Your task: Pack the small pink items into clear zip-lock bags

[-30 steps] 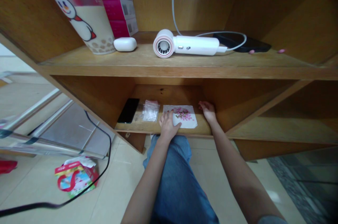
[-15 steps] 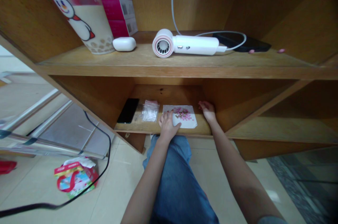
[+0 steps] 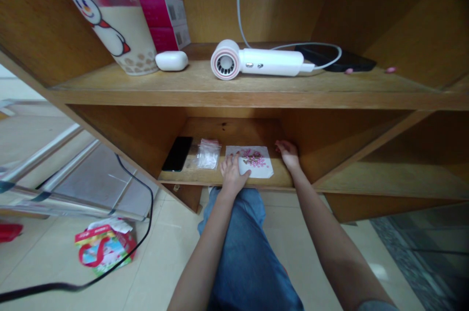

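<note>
Hardly anything has moved since the earlier frame; only our view has drifted slightly. We have the sheet point(image 3: 258, 162) lying flat just below the middle of the frame, its long axis left to right. Our left hand point(image 3: 232, 176) is nearer, touching its left part, palm down, fingers loosely spread and grasping nothing we can see. Our right hand point(image 3: 289, 154) sits just beyond its right edge, fingers bent; we cannot tell whether they pinch anything.
</note>
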`<state>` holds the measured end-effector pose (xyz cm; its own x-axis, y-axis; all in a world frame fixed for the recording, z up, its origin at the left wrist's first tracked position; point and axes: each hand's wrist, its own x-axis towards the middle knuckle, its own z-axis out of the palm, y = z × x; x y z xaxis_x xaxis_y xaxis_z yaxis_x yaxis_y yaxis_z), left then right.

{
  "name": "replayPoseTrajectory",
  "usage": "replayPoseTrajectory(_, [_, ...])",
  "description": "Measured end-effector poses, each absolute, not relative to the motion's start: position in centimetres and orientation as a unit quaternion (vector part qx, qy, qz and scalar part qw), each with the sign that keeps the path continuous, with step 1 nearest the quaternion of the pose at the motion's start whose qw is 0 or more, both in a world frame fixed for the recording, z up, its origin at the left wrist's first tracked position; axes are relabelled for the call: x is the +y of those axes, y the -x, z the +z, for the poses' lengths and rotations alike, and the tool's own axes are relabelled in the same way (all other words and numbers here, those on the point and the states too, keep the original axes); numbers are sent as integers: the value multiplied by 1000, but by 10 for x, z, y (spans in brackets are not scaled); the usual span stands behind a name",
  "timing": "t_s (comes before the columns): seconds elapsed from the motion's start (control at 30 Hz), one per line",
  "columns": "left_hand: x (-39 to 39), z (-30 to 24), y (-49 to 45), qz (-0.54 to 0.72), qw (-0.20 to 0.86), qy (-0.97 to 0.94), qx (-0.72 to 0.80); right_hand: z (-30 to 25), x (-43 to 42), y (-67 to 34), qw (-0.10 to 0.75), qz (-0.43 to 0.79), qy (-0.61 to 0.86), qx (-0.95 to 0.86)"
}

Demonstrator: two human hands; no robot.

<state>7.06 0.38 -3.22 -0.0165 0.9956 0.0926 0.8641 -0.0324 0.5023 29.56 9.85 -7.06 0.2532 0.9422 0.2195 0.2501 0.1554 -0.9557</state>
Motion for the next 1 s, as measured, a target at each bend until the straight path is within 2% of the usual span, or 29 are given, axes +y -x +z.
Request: replayPoseTrajectory(1.0, [1,-26,-72,214,173,-680,680,-66,96,-294,541,305,582,-525])
